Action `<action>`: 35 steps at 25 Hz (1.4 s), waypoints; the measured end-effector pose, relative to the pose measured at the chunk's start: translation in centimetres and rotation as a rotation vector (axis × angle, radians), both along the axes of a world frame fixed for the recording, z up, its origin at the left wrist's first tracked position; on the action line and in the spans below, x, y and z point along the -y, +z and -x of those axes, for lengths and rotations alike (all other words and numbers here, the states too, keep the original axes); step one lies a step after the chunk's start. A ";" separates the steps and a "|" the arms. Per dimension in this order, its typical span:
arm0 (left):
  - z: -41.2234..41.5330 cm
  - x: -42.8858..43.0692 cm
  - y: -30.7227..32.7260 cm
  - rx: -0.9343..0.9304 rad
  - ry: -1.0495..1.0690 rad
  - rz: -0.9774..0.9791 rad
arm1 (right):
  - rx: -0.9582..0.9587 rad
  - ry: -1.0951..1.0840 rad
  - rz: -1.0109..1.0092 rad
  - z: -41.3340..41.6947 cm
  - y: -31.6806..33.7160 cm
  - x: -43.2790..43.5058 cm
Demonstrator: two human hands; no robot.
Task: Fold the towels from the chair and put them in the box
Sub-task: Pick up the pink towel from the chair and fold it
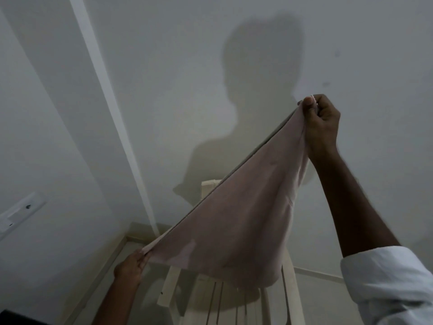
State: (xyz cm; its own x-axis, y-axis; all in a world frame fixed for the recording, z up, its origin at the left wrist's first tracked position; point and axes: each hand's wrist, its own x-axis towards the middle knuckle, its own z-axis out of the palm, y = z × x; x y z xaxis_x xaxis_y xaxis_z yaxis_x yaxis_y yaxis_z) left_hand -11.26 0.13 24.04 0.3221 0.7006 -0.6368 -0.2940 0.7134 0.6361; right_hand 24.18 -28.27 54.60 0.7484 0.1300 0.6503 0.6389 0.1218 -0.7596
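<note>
Pinching towel (246,219): left hand (130,266), right hand (322,125)

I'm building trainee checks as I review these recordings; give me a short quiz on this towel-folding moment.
1. True or false: the left hand and the right hand each grip an end of the towel.
2. Which hand is raised higher? A) left B) right C) both level
3. What piece of furniture stands below the hanging towel?

Key: 1 true; 2 B; 3 the chair.
</note>
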 end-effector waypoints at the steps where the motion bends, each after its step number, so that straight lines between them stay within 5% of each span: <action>1: -0.1 -0.3 0.0 -0.018 0.035 -0.012 | -0.010 0.020 -0.006 0.1 0.0 0.1; 7: -1.7 -1.9 0.2 -0.067 0.112 -0.011 | -0.073 0.223 -0.054 0.7 0.3 0.8; 12: -2.6 -2.3 1.1 -0.052 0.085 -0.182 | -0.142 0.635 -0.036 1.0 0.8 1.5; 22: -9.7 3.7 13.8 -0.047 -0.268 -0.900 | -0.064 1.026 0.640 6.6 -4.1 -3.5; 35: -9.6 9.5 16.1 0.100 -0.445 -0.985 | -0.016 0.482 0.387 13.1 -12.5 -9.3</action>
State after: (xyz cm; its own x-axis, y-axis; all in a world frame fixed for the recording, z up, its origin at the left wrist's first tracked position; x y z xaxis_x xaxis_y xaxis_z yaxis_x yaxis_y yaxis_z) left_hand -1.63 -9.41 40.09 0.6924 0.6974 0.1847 -0.2174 -0.0424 0.9752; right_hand 11.05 -18.99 42.06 0.5560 0.6807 0.4770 0.5684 0.1075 -0.8157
